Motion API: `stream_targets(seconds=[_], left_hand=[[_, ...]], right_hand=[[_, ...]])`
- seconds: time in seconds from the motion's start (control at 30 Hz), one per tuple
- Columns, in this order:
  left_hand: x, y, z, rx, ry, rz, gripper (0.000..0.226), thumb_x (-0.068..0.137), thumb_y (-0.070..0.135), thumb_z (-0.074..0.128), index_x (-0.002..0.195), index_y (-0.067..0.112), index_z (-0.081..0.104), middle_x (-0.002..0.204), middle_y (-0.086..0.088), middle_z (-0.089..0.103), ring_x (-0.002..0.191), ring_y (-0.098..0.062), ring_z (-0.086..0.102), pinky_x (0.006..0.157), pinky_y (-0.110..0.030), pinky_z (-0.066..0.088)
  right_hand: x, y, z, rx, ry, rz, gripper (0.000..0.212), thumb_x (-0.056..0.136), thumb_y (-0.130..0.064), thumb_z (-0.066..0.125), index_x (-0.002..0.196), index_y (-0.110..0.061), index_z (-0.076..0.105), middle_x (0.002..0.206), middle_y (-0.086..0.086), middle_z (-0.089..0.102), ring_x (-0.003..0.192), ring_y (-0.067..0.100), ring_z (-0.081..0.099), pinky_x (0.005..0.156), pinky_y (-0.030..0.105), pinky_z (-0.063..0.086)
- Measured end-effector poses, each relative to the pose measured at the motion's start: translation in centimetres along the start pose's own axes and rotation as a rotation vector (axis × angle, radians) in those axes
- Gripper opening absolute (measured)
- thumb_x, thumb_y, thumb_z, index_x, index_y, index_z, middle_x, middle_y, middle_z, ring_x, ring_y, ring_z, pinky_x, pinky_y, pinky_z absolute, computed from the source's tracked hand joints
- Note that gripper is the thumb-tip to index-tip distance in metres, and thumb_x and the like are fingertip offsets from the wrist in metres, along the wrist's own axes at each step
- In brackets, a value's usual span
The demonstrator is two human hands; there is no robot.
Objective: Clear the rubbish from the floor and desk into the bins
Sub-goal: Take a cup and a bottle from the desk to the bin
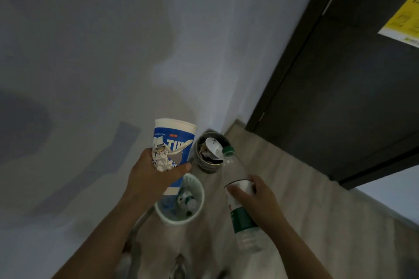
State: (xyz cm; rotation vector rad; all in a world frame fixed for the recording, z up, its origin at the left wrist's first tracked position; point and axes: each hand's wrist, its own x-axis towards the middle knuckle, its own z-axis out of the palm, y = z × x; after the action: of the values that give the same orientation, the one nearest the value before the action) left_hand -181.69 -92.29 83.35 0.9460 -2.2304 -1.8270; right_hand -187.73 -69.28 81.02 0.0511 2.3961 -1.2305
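The left hand (156, 174) is curled round a blue and white cup (173, 142). What looks like a ball of paper (162, 161) is squeezed between its fingers (179, 169) and the cup. The right hand (256, 199) is curled round the middle of a clear bottle (243, 219). Both things are held up in the air and have not been let go. It seems best that the bottle be dropped in the pale bin (199, 190), where other bottles and a can are seen. The cup and paper seem to belong in the dark bin (205, 166), where a paper cup and scraps are seen. Each thing should be brought right over the mouth of its bin and lowered before the fingers are opened, so nothing bounces out. One thing should be let go at a time. The cup should be held upright till then, as what is inside cannot be seen. The cup is gripped low down, with its open top above the fingers. The bottle is gripped at its label, with its green cap (228, 150) pointed away from the fingers toward the dark bin. The pale bin is seen just below the cup. The dark bin is seen behind it, by the wall (113, 52). Both bins stand on the floor (294, 199).
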Motion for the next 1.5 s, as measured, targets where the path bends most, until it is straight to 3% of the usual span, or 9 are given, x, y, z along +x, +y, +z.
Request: stream_targets(seconds=[0.27, 0.37, 0.47, 0.67, 0.83, 1.03, 1.17, 1.37, 1.5], left_hand=[[5.5, -0.7, 2.9, 0.080, 0.092, -0.074, 0.052, 0.066, 0.028, 0.085, 0.107, 0.017, 0.056, 0.094, 0.006, 0.067, 0.081, -0.007, 0.064, 0.060, -0.017, 0.044], [7.5, -0.9, 4.4, 0.082, 0.131, -0.134, 0.054, 0.061, 0.039, 0.086, 0.104, 0.021, 0.059, 0.091, 0.006, 0.070, 0.079, -0.007, 0.067, 0.060, -0.017, 0.045], [9.1, -1.3, 6.1, 0.146, 0.196, -0.184, 0.066, 0.049, 0.059, 0.081, 0.101, 0.024, 0.060, 0.087, 0.007, 0.071, 0.078, -0.007, 0.068, 0.060, -0.020, 0.046], [10.7, -4.4, 8.7, 0.178, 0.322, -0.315, 0.058, 0.063, 0.037, 0.085, 0.108, 0.019, 0.053, 0.089, 0.008, 0.064, 0.078, -0.003, 0.059, 0.057, -0.017, 0.040], [12.2, -9.2, 9.7, 0.172, 0.345, -0.446, 0.057, 0.064, 0.033, 0.085, 0.108, 0.018, 0.051, 0.084, 0.011, 0.062, 0.073, 0.001, 0.057, 0.052, -0.014, 0.037], [15.3, -16.5, 11.1, 0.211, 0.285, -0.546, 0.050, 0.064, 0.031, 0.086, 0.098, 0.024, 0.049, 0.078, 0.009, 0.061, 0.068, -0.001, 0.058, 0.050, -0.012, 0.038], [17.4, -21.7, 12.0, 0.240, 0.256, -0.572, 0.045, 0.066, 0.028, 0.085, 0.080, 0.034, 0.043, 0.072, 0.013, 0.057, 0.064, 0.002, 0.055, 0.049, -0.011, 0.037], [18.2, -31.8, 12.7, 0.290, 0.219, -0.714, 0.068, 0.055, 0.054, 0.082, 0.108, 0.020, 0.057, 0.082, 0.005, 0.067, 0.068, -0.004, 0.065, 0.050, -0.016, 0.047], [18.2, -35.6, 12.9, 0.314, 0.266, -0.753, 0.060, 0.059, 0.044, 0.085, 0.105, 0.018, 0.058, 0.079, 0.006, 0.064, 0.067, -0.003, 0.062, 0.049, -0.016, 0.042]], right_hand=[[9.0, -0.4, -0.3, -0.054, -0.140, 0.016, 0.034, 0.085, -0.035, 0.069, 0.107, -0.026, 0.045, 0.093, -0.007, 0.057, 0.081, 0.006, 0.058, 0.064, 0.020, 0.049], [13.0, -0.4, -1.0, -0.056, -0.206, 0.009, 0.039, 0.085, -0.032, 0.069, 0.116, -0.022, 0.048, 0.108, 0.001, 0.059, 0.095, 0.017, 0.061, 0.080, 0.033, 0.053], [16.9, -0.5, -1.2, -0.111, -0.347, 0.004, 0.054, 0.087, -0.029, 0.067, 0.133, -0.017, 0.042, 0.116, 0.000, 0.053, 0.099, 0.015, 0.053, 0.079, 0.027, 0.046], [23.6, 1.0, 1.1, -0.264, -0.547, 0.074, 0.063, 0.083, -0.031, 0.068, 0.137, -0.019, 0.038, 0.112, 0.002, 0.052, 0.095, 0.019, 0.058, 0.067, 0.029, 0.052], [27.7, 3.8, 4.7, -0.373, -0.681, 0.177, 0.076, 0.079, -0.031, 0.070, 0.143, -0.016, 0.031, 0.118, 0.005, 0.046, 0.106, 0.025, 0.055, 0.084, 0.037, 0.052], [31.8, 8.5, 11.4, -0.464, -0.759, 0.283, 0.085, 0.063, -0.037, 0.073, 0.135, -0.013, 0.036, 0.115, 0.007, 0.048, 0.104, 0.027, 0.056, 0.082, 0.040, 0.052], [34.1, 12.2, 15.8, -0.506, -0.759, 0.284, 0.064, 0.070, -0.036, 0.076, 0.120, -0.013, 0.043, 0.106, 0.004, 0.051, 0.093, 0.021, 0.056, 0.067, 0.029, 0.048], [36.7, 17.3, 22.1, -0.670, -0.832, 0.220, 0.063, 0.074, -0.037, 0.073, 0.123, -0.011, 0.043, 0.115, 0.006, 0.054, 0.097, 0.021, 0.056, 0.068, 0.028, 0.044], [37.3, 20.1, 25.6, -0.724, -0.898, 0.237, 0.073, 0.077, -0.033, 0.070, 0.137, -0.011, 0.035, 0.130, 0.008, 0.049, 0.117, 0.026, 0.052, 0.077, 0.032, 0.044]])
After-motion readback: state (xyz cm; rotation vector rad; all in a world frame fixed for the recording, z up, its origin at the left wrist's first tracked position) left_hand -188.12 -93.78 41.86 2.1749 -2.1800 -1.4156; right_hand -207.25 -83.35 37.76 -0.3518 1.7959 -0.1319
